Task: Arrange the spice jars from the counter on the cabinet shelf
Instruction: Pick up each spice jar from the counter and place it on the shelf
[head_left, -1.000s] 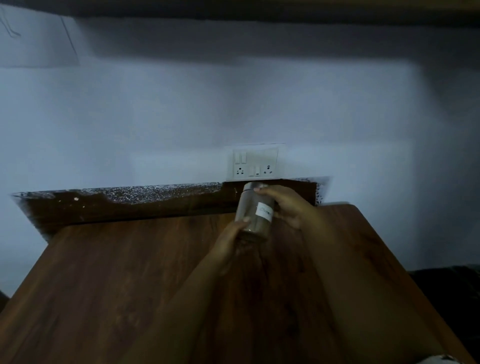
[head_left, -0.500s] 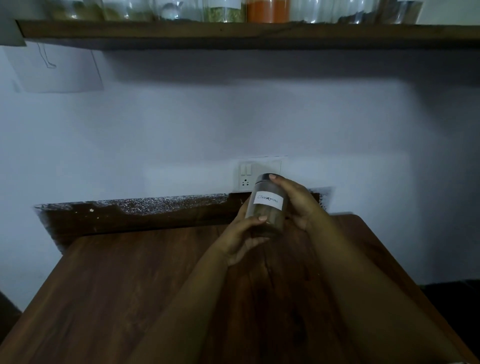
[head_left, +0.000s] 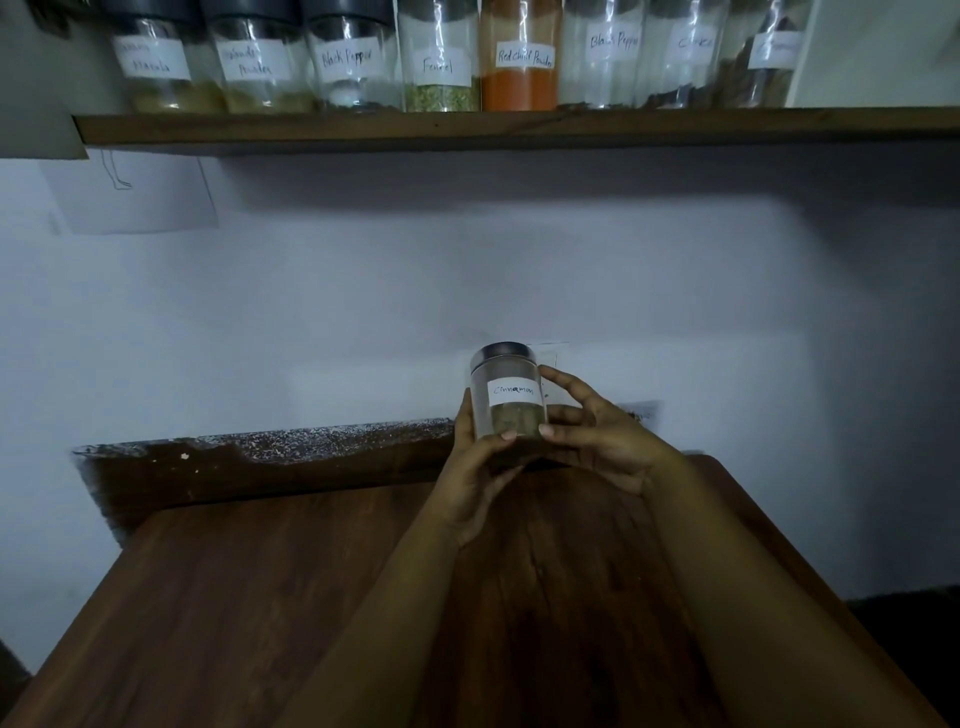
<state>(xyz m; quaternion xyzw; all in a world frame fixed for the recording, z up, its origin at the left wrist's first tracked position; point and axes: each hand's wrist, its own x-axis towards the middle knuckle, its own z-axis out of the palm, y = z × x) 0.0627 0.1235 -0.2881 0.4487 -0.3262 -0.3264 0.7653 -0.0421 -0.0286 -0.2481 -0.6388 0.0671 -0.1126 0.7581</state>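
Wall (head_left: 467, 270): pale, filling the middle of the view, with a sheet of paper (head_left: 135, 195) stuck up at the left just under the shelf.
Tabletop (head_left: 234, 613): dark brown wood, running from the lower edge up to a chipped dark backsplash strip (head_left: 260, 462) against the wall.
Shelf (head_left: 519, 129): a wooden plank across the top, carrying a row of labelled glass jars standing side by side.
Shelf jars: from the left, two with blurred labels, then Black Pepper (head_left: 348, 62), Fennel (head_left: 439, 65), Red Chilli Powder (head_left: 521, 57), a second Black Pepper (head_left: 605, 52), and two more whose labels are too blurred to read.
Left hand (head_left: 475, 467): grips the lower left side of the cinnamon jar, thumb across the front near the base.
Right hand (head_left: 597, 436): holds the jar's right side, thumb at the lower front, fingers spread round the back.
Cinnamon jar (head_left: 509, 395): upright, metal lid on, held between both hands above the far edge of the tabletop, well below the shelf; brown spice fills its lower part.
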